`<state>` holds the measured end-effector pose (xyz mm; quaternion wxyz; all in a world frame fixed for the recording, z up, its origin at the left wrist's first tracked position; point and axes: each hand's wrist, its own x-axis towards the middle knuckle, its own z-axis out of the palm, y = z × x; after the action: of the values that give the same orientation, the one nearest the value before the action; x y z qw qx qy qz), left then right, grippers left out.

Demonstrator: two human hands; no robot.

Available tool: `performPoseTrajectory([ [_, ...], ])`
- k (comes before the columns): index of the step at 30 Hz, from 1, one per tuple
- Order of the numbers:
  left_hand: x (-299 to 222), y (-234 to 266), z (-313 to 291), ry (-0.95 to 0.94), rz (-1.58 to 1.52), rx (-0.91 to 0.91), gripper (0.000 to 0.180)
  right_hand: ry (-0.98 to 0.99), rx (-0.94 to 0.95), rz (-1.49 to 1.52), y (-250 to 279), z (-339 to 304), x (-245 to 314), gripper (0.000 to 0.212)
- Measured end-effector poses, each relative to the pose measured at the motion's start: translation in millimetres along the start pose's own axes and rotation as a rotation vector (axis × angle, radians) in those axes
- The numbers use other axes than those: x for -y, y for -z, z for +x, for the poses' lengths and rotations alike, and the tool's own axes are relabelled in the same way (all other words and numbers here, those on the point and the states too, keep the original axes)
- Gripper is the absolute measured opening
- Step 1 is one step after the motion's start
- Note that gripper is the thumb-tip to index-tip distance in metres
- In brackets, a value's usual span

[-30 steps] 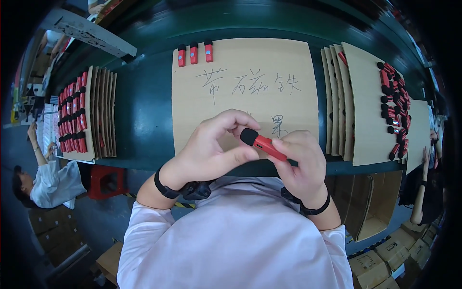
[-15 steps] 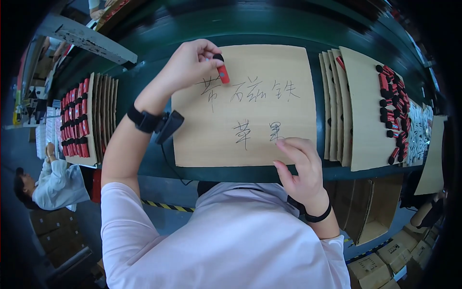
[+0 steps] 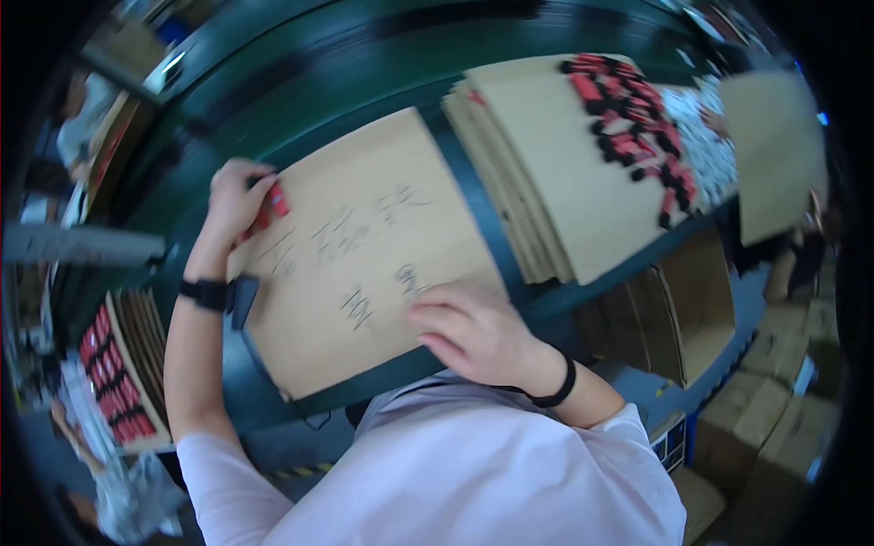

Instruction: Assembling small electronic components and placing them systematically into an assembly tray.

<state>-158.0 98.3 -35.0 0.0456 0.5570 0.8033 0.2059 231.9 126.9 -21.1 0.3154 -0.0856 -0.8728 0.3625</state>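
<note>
A brown cardboard sheet (image 3: 364, 191) with handwriting lies in front of me on the green surface. My left hand (image 3: 238, 196) is at its far left corner, fingers closed round a small red tube with a black end (image 3: 279, 198). More red shows beside and under that hand, but blur hides how many pieces there are. My right hand (image 3: 478, 329) holds nothing; its fingers stretch out, loosely apart, over the sheet's near right part by the lower writing.
At right, a cardboard stack (image 3: 519, 136) carries many loose red tubes (image 3: 628, 118), with white pieces (image 3: 701, 150) beyond. At left another stack (image 3: 141, 337) holds red tubes in rows (image 3: 114, 382). A person (image 3: 137, 496) is at lower left. Cardboard boxes (image 3: 692, 300) stand below right.
The view has turned, so the sheet looks tilted. My left hand has brought the red tube down to the sheet's far left corner. My right hand stays over the near right part.
</note>
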Motion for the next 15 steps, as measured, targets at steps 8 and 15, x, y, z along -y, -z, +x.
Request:
performPoseTrajectory([
  [8,-3.4,1.8,-3.1,0.029,0.056,-0.088,0.024,0.058,-0.099,0.003,-1.5,-0.1,0.9,0.029],
  [15,-78.8,55.7,-34.7,-0.218,-0.195,-0.304,0.024,0.079,-0.063,0.026,-0.8,-4.3,1.6,0.030],
])
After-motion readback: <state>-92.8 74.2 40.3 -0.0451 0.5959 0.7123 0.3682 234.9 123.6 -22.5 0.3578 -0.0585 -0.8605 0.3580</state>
